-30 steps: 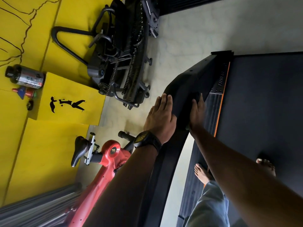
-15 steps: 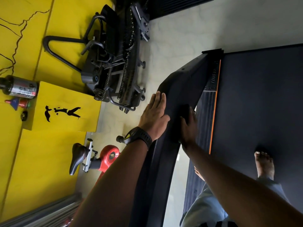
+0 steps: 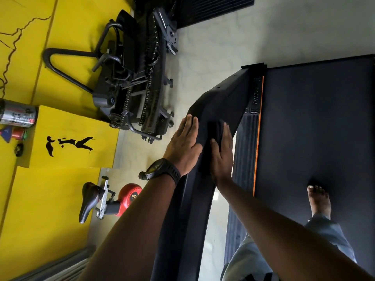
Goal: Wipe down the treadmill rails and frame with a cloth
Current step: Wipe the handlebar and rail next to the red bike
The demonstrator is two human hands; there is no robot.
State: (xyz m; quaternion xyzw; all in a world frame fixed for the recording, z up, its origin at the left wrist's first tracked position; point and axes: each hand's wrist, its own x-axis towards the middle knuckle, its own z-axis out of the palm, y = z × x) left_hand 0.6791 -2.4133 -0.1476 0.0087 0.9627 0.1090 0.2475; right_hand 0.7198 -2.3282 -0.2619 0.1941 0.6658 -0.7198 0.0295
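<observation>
Treadmill frame rail of matte black plastic [image 3: 223, 98] runs from 6 o'clock up toward 1 o'clock, with the dark grey running belt [image 3: 314, 128] at its 3 o'clock side. Both hands lie flat, fingers straight. The left hand [image 3: 185, 145], wearing a black wristwatch [image 3: 162, 169], rests on the rail's 9 o'clock edge. The right hand [image 3: 222, 157] presses a dark folded cloth [image 3: 214, 128] onto the rail.

Left hand [image 3: 185, 142], right hand [image 3: 222, 155], both flat.
</observation>
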